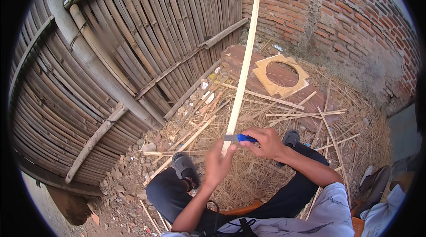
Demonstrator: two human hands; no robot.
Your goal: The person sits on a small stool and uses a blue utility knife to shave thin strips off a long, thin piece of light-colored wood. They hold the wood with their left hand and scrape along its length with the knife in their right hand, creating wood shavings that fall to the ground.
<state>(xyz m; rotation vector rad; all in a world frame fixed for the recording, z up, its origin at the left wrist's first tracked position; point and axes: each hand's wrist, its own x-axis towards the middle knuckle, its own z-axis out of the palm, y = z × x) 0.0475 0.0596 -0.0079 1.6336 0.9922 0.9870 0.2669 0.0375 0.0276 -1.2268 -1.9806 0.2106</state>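
My left hand (217, 163) grips the lower end of a long pale bamboo strip (243, 68) that rises up and away toward the brick wall. My right hand (265, 141) holds a blue-handled knife (242, 138), its short blade laid across the strip just above my left hand. Both hands are in front of my knees, over a floor of straw and shavings. My dark trousers and grey sandals (185, 165) show below.
A bamboo slat fence (133, 46) stands to the left, a red brick wall (337, 19) at the back right. A plywood sheet with a round hole (266, 75) lies on a brown board. Loose bamboo splints (306, 115) and rubble litter the ground. An orange seat edge (242, 209) is beneath me.
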